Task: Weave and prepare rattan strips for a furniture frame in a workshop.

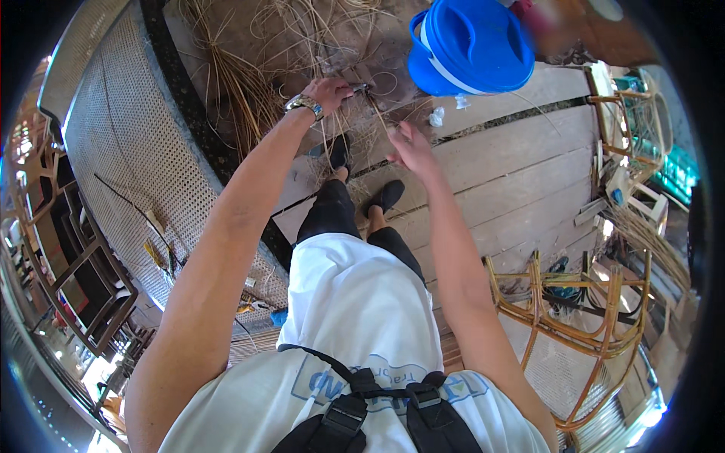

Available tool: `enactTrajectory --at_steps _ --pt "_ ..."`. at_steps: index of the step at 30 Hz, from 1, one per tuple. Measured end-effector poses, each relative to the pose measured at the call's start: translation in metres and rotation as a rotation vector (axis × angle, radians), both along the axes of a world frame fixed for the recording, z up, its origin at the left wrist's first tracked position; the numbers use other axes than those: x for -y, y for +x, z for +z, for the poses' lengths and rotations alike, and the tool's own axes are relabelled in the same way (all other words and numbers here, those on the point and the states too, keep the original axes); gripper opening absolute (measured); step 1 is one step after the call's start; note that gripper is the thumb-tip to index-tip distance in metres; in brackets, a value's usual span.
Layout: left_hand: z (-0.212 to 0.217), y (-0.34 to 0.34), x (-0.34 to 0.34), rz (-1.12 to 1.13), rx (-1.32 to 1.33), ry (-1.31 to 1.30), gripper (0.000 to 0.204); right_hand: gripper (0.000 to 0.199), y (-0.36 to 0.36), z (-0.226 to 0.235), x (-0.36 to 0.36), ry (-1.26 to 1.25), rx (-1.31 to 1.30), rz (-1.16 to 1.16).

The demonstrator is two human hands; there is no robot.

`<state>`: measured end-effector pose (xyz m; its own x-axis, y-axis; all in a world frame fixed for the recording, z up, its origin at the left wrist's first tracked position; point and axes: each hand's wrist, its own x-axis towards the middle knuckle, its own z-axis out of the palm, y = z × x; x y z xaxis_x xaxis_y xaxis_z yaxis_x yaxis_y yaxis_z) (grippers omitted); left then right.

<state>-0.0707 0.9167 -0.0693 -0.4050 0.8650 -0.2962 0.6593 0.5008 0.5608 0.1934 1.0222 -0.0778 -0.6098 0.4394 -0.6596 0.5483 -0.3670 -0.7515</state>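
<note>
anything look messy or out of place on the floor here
Yes. Loose rattan strands lie tangled across the plank floor around the left hand and right hand. Two crumpled white scraps sit beside the blue bucket.

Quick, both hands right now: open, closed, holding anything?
Left hand: closed, gripping the rattan strands along with a small dark thing, maybe a tool.
Right hand: fingers pinched on a thin strand that runs up toward the left hand.
</note>
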Motion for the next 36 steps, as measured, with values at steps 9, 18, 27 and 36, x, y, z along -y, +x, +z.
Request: enactTrajectory --at_steps 9,18,27,36 --pt "-0.007 -0.002 0.002 -0.037 -0.045 -0.047 0.028 0.035 -0.017 -0.027 0.01 0.844 0.038 0.172" --pt "-0.006 -0.001 -0.002 -0.001 -0.028 -0.083 0.026 0.04 0.147 -0.043 0.03 0.518 0.526 0.509" --pt "-0.002 -0.002 -0.002 0.027 0.021 -0.099 0.029 0.053 -0.042 0.012 -0.008 -0.142 0.004 0.018" --pt "0.007 -0.003 -0.006 0.022 0.032 -0.017 0.029 0.031 0.136 -0.078 0.022 0.742 0.287 0.284"
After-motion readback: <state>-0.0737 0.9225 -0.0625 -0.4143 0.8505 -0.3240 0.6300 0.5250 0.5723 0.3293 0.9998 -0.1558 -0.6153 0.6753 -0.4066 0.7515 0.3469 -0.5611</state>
